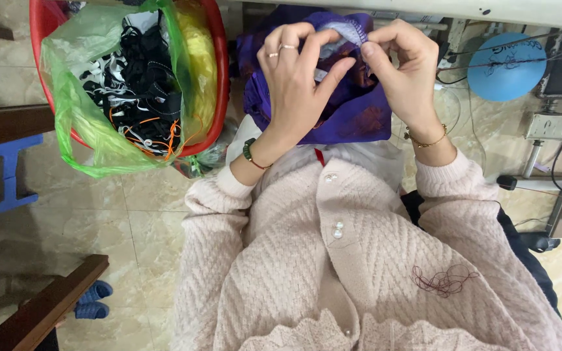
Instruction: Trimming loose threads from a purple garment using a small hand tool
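A purple patterned cloth (352, 120) with a pale stitched edge is bunched in front of my chest. My left hand (297, 84), with rings on its fingers and a green bracelet at the wrist, pinches the cloth's upper edge. My right hand (404, 71), with a thin gold bracelet, grips the same edge from the right, thumb against the pale trim. Both hands meet at the top of the cloth. I wear a pale pink knitted cardigan (359, 260) with a tangle of dark red thread (443, 279) lying on it.
A red tub (219, 71) at the upper left holds a green plastic bag (79, 123) filled with black, white and orange scraps. A blue round thing (505, 65) and metal machine legs (554, 162) stand at the right. Blue stool (4, 175) and dark wooden furniture (40, 305) at left.
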